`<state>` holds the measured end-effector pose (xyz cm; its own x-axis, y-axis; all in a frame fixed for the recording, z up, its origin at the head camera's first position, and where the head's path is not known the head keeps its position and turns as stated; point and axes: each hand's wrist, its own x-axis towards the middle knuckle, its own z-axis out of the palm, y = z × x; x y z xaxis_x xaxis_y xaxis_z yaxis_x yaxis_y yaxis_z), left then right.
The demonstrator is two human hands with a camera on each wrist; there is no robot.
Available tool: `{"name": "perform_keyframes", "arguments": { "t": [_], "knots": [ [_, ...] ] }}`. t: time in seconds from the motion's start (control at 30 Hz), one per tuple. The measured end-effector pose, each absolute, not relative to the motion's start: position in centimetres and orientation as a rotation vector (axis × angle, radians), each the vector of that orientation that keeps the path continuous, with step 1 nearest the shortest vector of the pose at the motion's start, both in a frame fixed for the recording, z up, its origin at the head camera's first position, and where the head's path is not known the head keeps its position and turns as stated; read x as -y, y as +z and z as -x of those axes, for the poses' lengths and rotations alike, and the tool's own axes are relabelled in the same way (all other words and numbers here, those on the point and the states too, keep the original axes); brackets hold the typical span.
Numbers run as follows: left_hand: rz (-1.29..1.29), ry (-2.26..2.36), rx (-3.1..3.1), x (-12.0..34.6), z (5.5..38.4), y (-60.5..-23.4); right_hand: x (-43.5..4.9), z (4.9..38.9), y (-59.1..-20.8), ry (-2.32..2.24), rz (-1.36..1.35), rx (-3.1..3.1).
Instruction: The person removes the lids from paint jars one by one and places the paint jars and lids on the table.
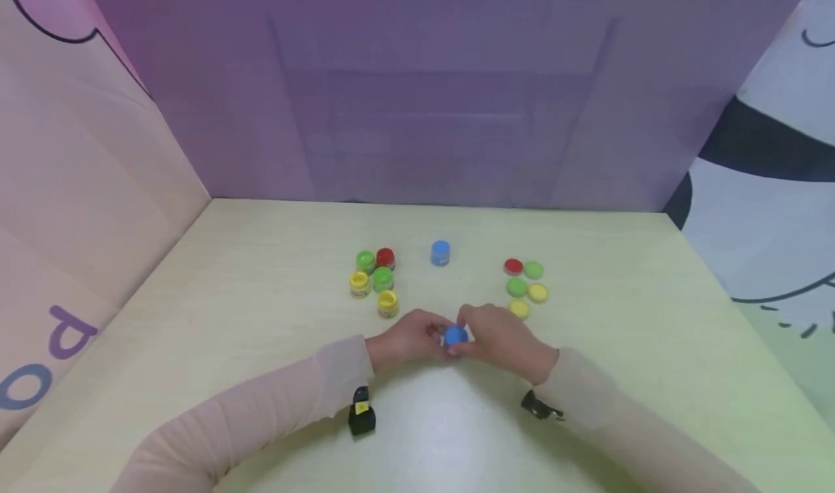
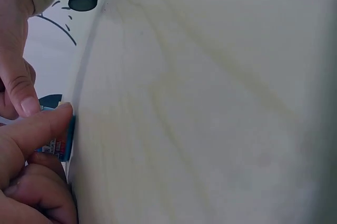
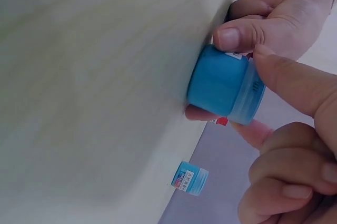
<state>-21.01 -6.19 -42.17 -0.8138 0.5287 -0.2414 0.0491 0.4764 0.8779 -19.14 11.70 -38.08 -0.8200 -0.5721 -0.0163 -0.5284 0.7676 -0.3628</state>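
Note:
A small blue jar (image 1: 455, 336) with a translucent lid (image 3: 248, 93) is between my two hands, close over the table near its middle. My left hand (image 1: 417, 335) grips the jar's body, thumb on one side and a finger below it in the right wrist view. With thumb and a finger, my right hand (image 1: 505, 341) pinches the lid at its rim. The lid sits on the jar in the right wrist view. In the left wrist view the left fingers hide most of the jar (image 2: 57, 149).
Behind the hands stands another blue jar (image 1: 440, 253). To the left are a red jar (image 1: 385, 258), green jars (image 1: 383, 280) and yellow jars (image 1: 388, 304). Loose lids lie to the right: red (image 1: 513, 267), green (image 1: 517, 287) and yellow (image 1: 538, 293). A purple wall (image 1: 443, 138) borders the table's back.

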Motion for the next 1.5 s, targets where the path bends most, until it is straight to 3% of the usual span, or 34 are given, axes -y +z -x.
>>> {"name": "perform_keyframes", "arguments": {
  "t": [0.53,0.87,1.5],
  "knots": [
    [-0.531,1.358,-2.164,6.2,20.9,-42.3,-11.5,19.1,-37.4,-0.111,1.189,-2.804],
    [-0.467,1.354,-2.148,6.1,20.6,-42.2,-12.7,20.2,-37.6,-0.141,1.366,-2.682],
    [-0.49,1.327,-2.199,6.2,21.0,-42.4,-13.4,20.0,-38.7,-0.45,1.273,-2.723]
  ]
}}
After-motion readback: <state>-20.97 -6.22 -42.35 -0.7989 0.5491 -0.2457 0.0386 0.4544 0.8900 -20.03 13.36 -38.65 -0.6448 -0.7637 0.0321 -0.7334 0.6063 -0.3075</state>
